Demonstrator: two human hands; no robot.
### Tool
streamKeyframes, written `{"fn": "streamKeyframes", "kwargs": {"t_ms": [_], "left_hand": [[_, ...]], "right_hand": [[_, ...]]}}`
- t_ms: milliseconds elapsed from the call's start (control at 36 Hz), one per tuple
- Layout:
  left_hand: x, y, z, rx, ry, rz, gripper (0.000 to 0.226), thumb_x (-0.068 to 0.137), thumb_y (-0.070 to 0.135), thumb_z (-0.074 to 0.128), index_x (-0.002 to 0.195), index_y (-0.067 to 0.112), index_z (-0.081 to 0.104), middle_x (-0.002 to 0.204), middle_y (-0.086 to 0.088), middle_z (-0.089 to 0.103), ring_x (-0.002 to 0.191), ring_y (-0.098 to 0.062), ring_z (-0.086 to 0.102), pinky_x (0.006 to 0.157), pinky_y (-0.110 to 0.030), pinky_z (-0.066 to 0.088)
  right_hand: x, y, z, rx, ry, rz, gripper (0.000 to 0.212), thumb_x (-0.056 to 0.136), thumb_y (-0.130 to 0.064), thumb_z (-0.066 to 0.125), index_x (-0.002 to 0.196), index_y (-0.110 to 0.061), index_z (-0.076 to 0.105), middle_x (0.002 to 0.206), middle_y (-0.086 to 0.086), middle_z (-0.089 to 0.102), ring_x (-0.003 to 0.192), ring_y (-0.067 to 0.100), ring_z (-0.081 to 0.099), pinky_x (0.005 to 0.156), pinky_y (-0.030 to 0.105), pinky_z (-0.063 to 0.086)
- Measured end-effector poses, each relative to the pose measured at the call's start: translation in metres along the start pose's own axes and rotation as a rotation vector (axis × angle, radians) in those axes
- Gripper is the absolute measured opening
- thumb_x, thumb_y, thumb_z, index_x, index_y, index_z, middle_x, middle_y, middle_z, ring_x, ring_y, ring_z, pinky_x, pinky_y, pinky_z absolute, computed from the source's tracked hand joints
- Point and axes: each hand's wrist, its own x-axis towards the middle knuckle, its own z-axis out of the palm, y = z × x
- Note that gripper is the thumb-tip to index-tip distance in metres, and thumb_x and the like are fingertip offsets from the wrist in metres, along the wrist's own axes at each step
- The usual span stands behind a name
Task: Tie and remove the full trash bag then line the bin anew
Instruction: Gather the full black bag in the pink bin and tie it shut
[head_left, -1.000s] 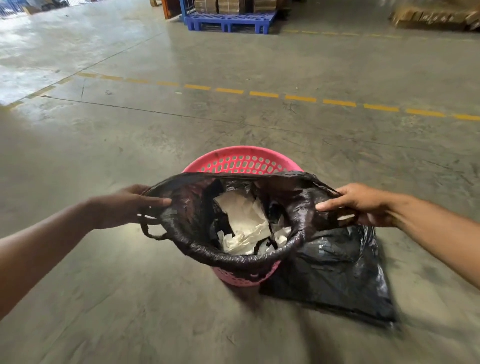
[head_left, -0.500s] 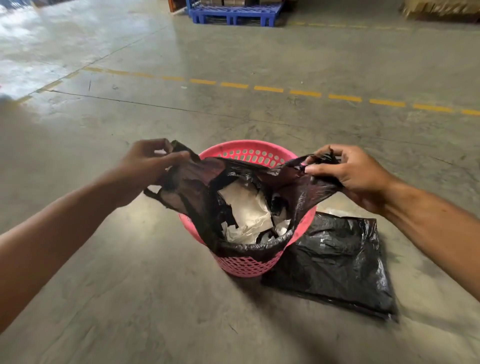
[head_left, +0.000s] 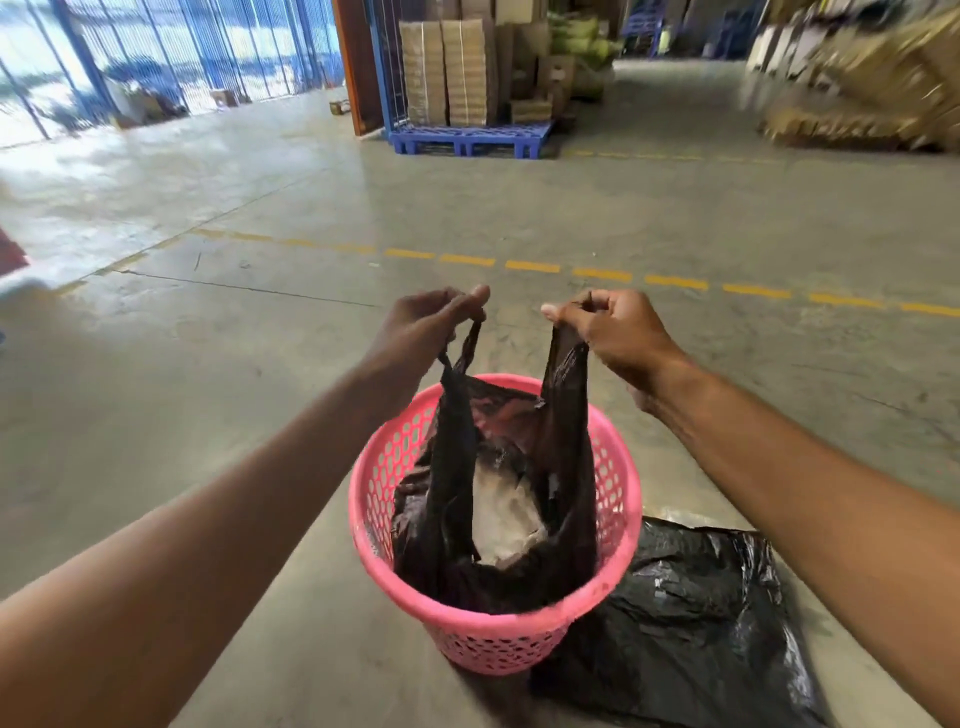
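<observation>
A pink perforated bin (head_left: 382, 467) stands on the concrete floor in front of me. Inside it sits a dark full trash bag (head_left: 566, 530) with white paper (head_left: 501, 514) showing through its mouth. My left hand (head_left: 423, 325) pinches the bag's left handle, and my right hand (head_left: 613, 330) pinches the right handle. Both handles are stretched straight up above the bin's rim, a small gap between my hands. The bag's body is still inside the bin. A flat spare black bag (head_left: 691, 629) lies on the floor against the bin's right side.
A dashed yellow line (head_left: 602, 274) crosses the floor beyond the bin. Far back stand a blue pallet (head_left: 467, 140) with stacked cardboard, a blue fence at left and blurred cardboard piles (head_left: 852, 98) at right.
Both hands rose and came together, pulling the bag's handles off the rim and straight up. The bag's mouth narrowed. My view tilted up, showing more of the warehouse.
</observation>
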Motion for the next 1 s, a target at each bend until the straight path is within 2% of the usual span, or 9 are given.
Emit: {"fn": "streamKeyframes", "kwargs": {"t_ms": [56,167,306,361,500,639,806,889,1000], "left_hand": [[0.000,-0.008,0.007,-0.162,-0.026,-0.014,0.025,0.092,0.039,0.070,0.080,0.017,0.075,0.096,0.005,0.080,0.104,-0.007,0.071,0.094,-0.027,0.050],[-0.009,-0.014,0.018,-0.277,-0.105,-0.027,0.027,0.097,0.031,0.064,0.112,0.009,0.069,0.113,-0.013,0.080,0.113,-0.019,0.074,0.076,-0.028,0.054],[-0.011,-0.014,0.019,-0.287,-0.221,0.028,0.051,0.096,0.024,0.067,0.145,0.017,0.056,0.125,-0.028,0.072,0.115,-0.033,0.073,0.083,-0.026,0.058],[-0.010,-0.015,0.021,-0.286,-0.245,0.039,0.056,0.091,0.018,0.072,0.144,0.022,0.057,0.118,-0.029,0.072,0.104,-0.034,0.076,0.080,-0.033,0.060],[-0.006,-0.025,0.022,-0.120,-0.230,0.050,0.070,0.084,0.012,0.078,0.146,0.026,0.050,0.086,-0.012,0.070,0.074,-0.031,0.071,0.077,-0.042,0.060],[-0.008,-0.023,0.017,-0.052,-0.219,0.070,0.063,0.094,-0.002,0.069,0.149,0.021,0.047,0.065,-0.008,0.049,0.045,-0.004,0.054,0.047,-0.015,0.049],[-0.002,-0.028,0.015,0.016,-0.265,0.118,0.073,0.088,-0.004,0.075,0.151,0.021,0.047,0.067,-0.010,0.042,0.059,-0.016,0.045,0.060,-0.022,0.046],[0.000,-0.033,0.019,0.093,-0.396,0.130,0.072,0.083,0.004,0.083,0.144,0.022,0.050,0.060,0.012,0.052,0.054,-0.007,0.047,0.062,-0.033,0.043],[-0.010,-0.025,0.038,0.242,-0.516,0.140,0.032,0.087,0.013,0.082,0.113,0.022,0.065,0.076,0.016,0.069,0.068,0.000,0.063,0.067,-0.020,0.051]], "right_hand": [[-0.004,0.009,0.001,-0.107,0.049,-0.092,0.030,0.081,-0.036,0.078,0.066,-0.012,0.066,0.063,-0.003,0.060,0.057,0.010,0.054,0.061,0.028,0.043],[-0.012,0.017,-0.010,-0.622,0.214,-0.417,0.028,0.081,-0.042,0.076,0.064,-0.024,0.061,0.078,-0.001,0.050,0.073,0.018,0.053,0.066,0.030,0.039],[-0.011,-0.002,-0.022,-0.257,0.088,-0.360,0.027,0.082,-0.036,0.081,0.072,-0.013,0.070,0.089,0.001,0.055,0.084,0.010,0.055,0.075,0.014,0.042],[-0.016,-0.008,-0.018,0.038,-0.079,-0.134,0.035,0.087,-0.030,0.078,0.079,0.003,0.070,0.072,0.000,0.060,0.070,0.011,0.057,0.073,0.020,0.046],[-0.022,-0.011,-0.012,0.310,-0.160,0.285,0.020,0.089,-0.029,0.075,0.087,-0.012,0.065,0.065,0.002,0.061,0.054,0.018,0.059,0.053,0.024,0.049],[-0.018,-0.019,-0.016,0.269,-0.117,0.111,0.017,0.087,-0.010,0.077,0.098,-0.005,0.065,0.068,0.009,0.061,0.052,0.016,0.054,0.053,0.024,0.050],[-0.024,-0.028,-0.013,0.088,-0.227,-0.126,0.012,0.088,0.000,0.068,0.096,-0.009,0.071,0.084,0.011,0.076,0.084,0.023,0.075,0.080,0.031,0.055],[-0.028,-0.030,-0.009,-0.084,-0.265,-0.273,0.022,0.085,0.001,0.064,0.097,-0.015,0.074,0.087,0.008,0.077,0.085,0.018,0.076,0.083,0.032,0.060],[-0.029,-0.030,-0.001,-0.251,-0.366,-0.392,0.034,0.077,-0.008,0.053,0.098,-0.025,0.074,0.092,0.003,0.076,0.086,0.023,0.075,0.082,0.045,0.061]]}}
